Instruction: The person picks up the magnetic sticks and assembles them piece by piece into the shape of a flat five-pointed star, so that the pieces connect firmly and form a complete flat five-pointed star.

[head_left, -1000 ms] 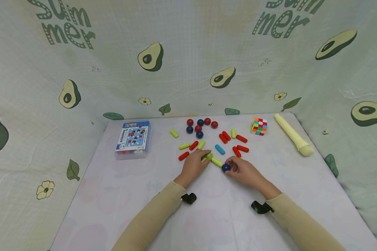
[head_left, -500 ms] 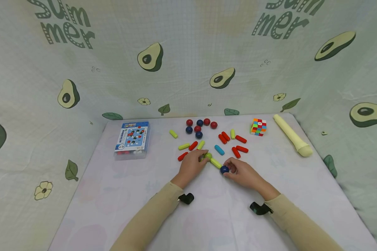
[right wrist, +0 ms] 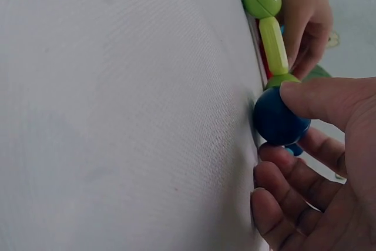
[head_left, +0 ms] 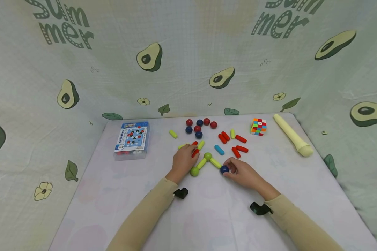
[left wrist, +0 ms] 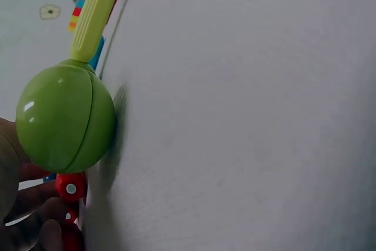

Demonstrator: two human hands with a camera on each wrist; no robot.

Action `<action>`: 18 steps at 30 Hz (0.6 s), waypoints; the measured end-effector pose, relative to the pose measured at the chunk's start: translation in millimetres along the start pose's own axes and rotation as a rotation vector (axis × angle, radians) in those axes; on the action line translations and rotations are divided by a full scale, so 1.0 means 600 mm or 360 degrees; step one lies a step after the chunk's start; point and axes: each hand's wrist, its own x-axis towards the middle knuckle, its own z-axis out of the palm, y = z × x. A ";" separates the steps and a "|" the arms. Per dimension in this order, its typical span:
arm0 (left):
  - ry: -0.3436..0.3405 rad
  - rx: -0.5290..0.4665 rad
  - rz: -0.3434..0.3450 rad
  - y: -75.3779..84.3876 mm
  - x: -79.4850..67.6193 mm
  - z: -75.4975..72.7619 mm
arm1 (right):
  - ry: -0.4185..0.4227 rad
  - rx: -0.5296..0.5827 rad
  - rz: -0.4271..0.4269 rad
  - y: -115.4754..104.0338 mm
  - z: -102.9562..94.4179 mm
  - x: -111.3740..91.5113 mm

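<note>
My right hand [head_left: 243, 171] pinches a dark blue ball [right wrist: 281, 117] between thumb and fingers. That ball ends a bent chain: a light-green stick [head_left: 215, 163] leads to a green ball [head_left: 208, 156], then a second light-green stick [right wrist: 273, 45] and another green ball [left wrist: 64, 119]. The chain lies low over the table. Just left of it, my left hand [head_left: 183, 162] has its fingers around a red stick [head_left: 195, 152]; whether they pinch it is unclear. Another red stick [head_left: 194, 143] and a light-green stick [head_left: 201, 145] lie beyond those fingers.
Several red and blue balls [head_left: 197, 129] sit at the back. Right of them lie red sticks [head_left: 222, 138] and a blue stick [head_left: 219, 150]. A puzzle cube [head_left: 258, 127] and a pale yellow rod [head_left: 293, 136] are farther right. A boxed kit [head_left: 132, 140] stands left.
My left hand has left the chain's green balls and moved left to the red sticks, uncovering the near green ball and its stick. My right hand stays on the blue ball, having shifted slightly.
</note>
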 end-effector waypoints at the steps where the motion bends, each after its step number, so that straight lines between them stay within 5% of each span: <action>1: -0.0019 0.0037 0.0007 0.001 0.002 0.001 | -0.0001 0.0003 0.0001 0.000 0.000 0.000; 8: -0.0060 0.0201 0.0065 0.006 0.010 0.003 | 0.0000 0.0028 -0.0017 0.000 0.002 -0.002; 18: -0.0130 0.0224 0.0047 0.005 0.018 0.004 | 0.0012 0.0022 -0.0017 0.002 0.001 -0.003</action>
